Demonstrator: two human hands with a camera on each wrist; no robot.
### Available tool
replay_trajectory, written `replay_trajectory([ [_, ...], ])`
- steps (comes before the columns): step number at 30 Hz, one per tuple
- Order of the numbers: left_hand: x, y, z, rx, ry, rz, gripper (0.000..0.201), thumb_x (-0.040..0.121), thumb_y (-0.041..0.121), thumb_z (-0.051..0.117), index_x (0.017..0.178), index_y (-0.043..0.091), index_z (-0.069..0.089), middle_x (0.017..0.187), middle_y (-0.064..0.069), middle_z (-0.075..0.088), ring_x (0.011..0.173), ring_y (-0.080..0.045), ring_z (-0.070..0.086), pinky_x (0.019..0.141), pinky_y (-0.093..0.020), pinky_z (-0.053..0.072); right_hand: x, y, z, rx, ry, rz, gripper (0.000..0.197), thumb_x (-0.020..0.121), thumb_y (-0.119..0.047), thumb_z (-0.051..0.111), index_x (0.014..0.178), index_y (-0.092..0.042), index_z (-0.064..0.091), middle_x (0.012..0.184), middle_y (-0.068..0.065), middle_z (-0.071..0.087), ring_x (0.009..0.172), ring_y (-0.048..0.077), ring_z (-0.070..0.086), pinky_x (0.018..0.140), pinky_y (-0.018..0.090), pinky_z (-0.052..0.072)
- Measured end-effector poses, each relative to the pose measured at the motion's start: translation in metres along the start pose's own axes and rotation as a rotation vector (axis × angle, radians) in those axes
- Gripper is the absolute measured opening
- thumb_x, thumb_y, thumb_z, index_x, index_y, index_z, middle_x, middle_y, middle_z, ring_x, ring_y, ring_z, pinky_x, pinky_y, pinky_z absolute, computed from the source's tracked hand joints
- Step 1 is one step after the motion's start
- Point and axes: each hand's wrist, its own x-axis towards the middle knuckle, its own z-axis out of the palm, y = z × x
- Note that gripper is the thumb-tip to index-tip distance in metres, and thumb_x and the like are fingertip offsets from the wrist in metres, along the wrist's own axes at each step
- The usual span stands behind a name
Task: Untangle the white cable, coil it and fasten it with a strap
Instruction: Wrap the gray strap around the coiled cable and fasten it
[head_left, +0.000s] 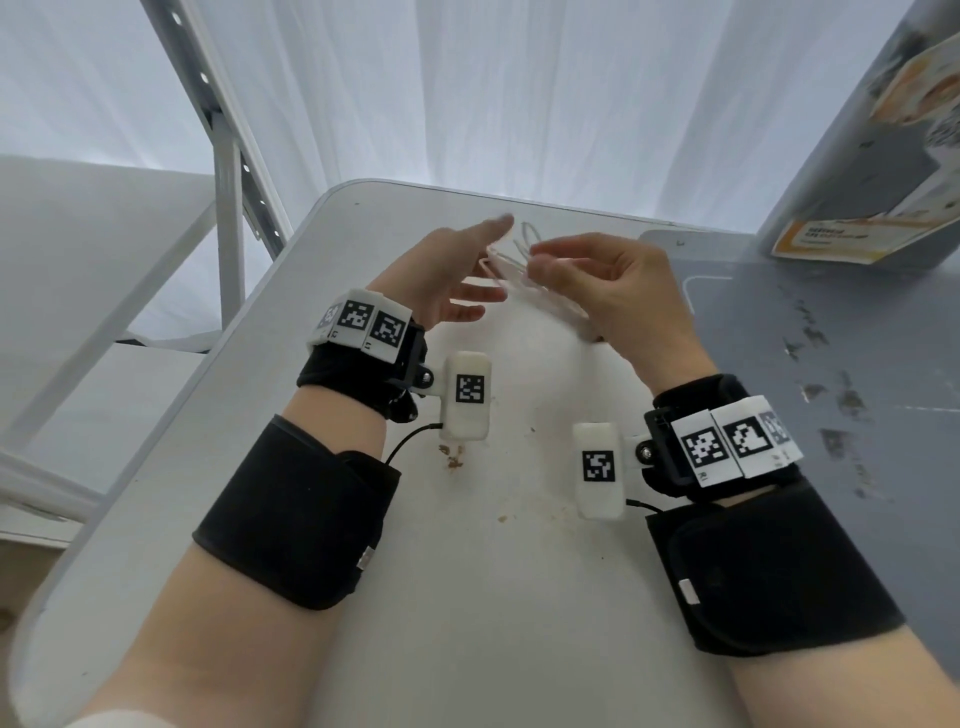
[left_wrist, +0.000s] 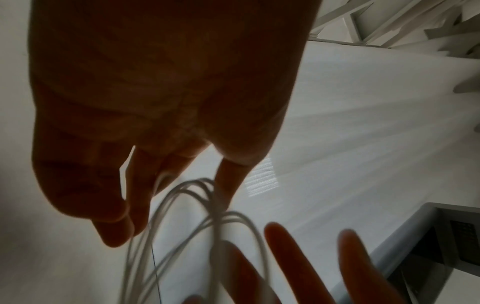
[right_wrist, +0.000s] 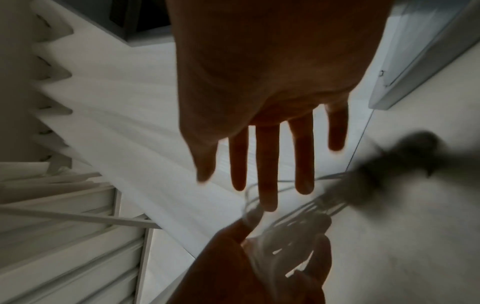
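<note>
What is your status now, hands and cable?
Left hand open beside loops. Right hand pinches white cable, looped, above table. Strap not seen. Nothing blocking.

Left hand (head_left: 452, 275): raised ahead of the body, palm turned inward, fingers (head_left: 493, 228) extending straight and spread. Right hand (head_left: 608, 291): facing it just beside, fingers curling and apparently pinching the white cable (head_left: 519, 265), though blur hides the contact. Both forearms are wearing black wraps and tagged wristbands.
</note>
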Motion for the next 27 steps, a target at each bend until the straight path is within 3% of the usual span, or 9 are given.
replay_trajectory([
  [4,0.002,-0.001,0.000,0.073,0.031,0.018,0.022,0.096,0.018,0.061,0.110,0.002,0.069,0.107,-0.003,0.067,0.087,-0.019,0.069,0.068,-0.030,0.055,0.004,0.001,-0.002,0.062,0.114,0.060,0.030,0.103,-0.035,0.058,0.091,-0.017,0.078,0.084,-0.003,0.080,0.079,0.007,0.075,0.069,0.012,0.051],
  [9,0.005,0.000,-0.002,-0.058,0.046,-0.042,0.034,0.102,0.035,0.050,0.123,0.009,0.060,0.120,-0.010,0.062,0.099,-0.026,0.062,0.079,-0.035,0.052,0.011,0.012,-0.008,-0.016,0.200,0.163,0.024,0.099,-0.030,0.060,0.083,-0.029,0.079,0.083,-0.023,0.076,0.078,-0.014,0.064,0.090,0.028,0.053],
  [12,0.005,0.002,-0.006,0.009,0.043,-0.020,0.032,0.099,0.032,0.057,0.124,0.014,0.063,0.123,-0.005,0.064,0.120,-0.025,0.056,0.098,-0.041,0.048,0.013,0.015,-0.007,-0.071,0.162,0.198,0.022,0.097,-0.026,0.062,0.083,-0.034,0.077,0.078,-0.029,0.071,0.073,-0.021,0.058,0.084,0.023,0.051],
  [14,0.000,0.004,-0.010,0.054,0.035,-0.014,0.029,0.097,0.035,0.058,0.119,0.020,0.068,0.124,-0.001,0.064,0.122,-0.026,0.053,0.105,-0.046,0.044,0.014,0.017,-0.005,-0.068,0.120,0.216,0.019,0.097,-0.023,0.063,0.090,-0.032,0.078,0.087,-0.026,0.072,0.079,-0.021,0.059,0.084,0.020,0.048],
  [19,-0.016,0.007,-0.019,0.209,0.055,-0.083,0.025,0.097,0.041,0.056,0.099,0.028,0.077,0.118,0.004,0.060,0.109,-0.021,0.055,0.087,-0.036,0.050,0.021,0.023,-0.004,-0.126,0.027,0.305,0.014,0.097,-0.025,0.064,0.099,-0.027,0.078,0.094,-0.016,0.070,0.085,-0.004,0.056,0.076,0.022,0.043],
  [22,-0.024,0.007,-0.020,0.318,-0.024,-0.204,0.034,0.098,0.046,0.052,0.093,0.023,0.078,0.098,0.004,0.059,0.091,-0.013,0.056,0.078,-0.029,0.048,0.029,0.023,0.000,-0.213,-0.053,0.352,0.014,0.096,-0.026,0.065,0.100,-0.025,0.078,0.097,-0.008,0.068,0.090,0.006,0.056,0.080,0.023,0.043],
  [24,-0.026,0.003,-0.018,0.343,-0.073,-0.280,0.038,0.099,0.047,0.049,0.096,0.020,0.077,0.084,0.004,0.057,0.079,-0.014,0.058,0.082,-0.029,0.048,0.031,0.021,0.003,-0.273,-0.076,0.379,0.020,0.096,-0.026,0.066,0.110,-0.017,0.077,0.103,-0.002,0.067,0.098,0.013,0.057,0.084,0.027,0.044],
  [25,-0.027,0.000,-0.016,0.342,-0.062,-0.295,0.038,0.098,0.046,0.049,0.098,0.019,0.075,0.081,0.003,0.056,0.074,-0.015,0.060,0.085,-0.031,0.050,0.031,0.020,0.004,-0.303,-0.081,0.397,0.025,0.096,-0.025,0.066,0.113,-0.010,0.076,0.101,0.001,0.065,0.094,0.016,0.056,0.080,0.027,0.043],
  [27,-0.028,-0.004,-0.010,0.295,-0.003,-0.285,0.033,0.097,0.042,0.052,0.102,0.016,0.072,0.084,0.002,0.057,0.067,-0.015,0.060,0.076,-0.030,0.055,0.027,0.015,0.005,-0.346,-0.086,0.436,0.031,0.095,-0.024,0.065,0.110,0.002,0.075,0.082,0.006,0.055,0.071,0.020,0.048,0.062,0.027,0.036],
])
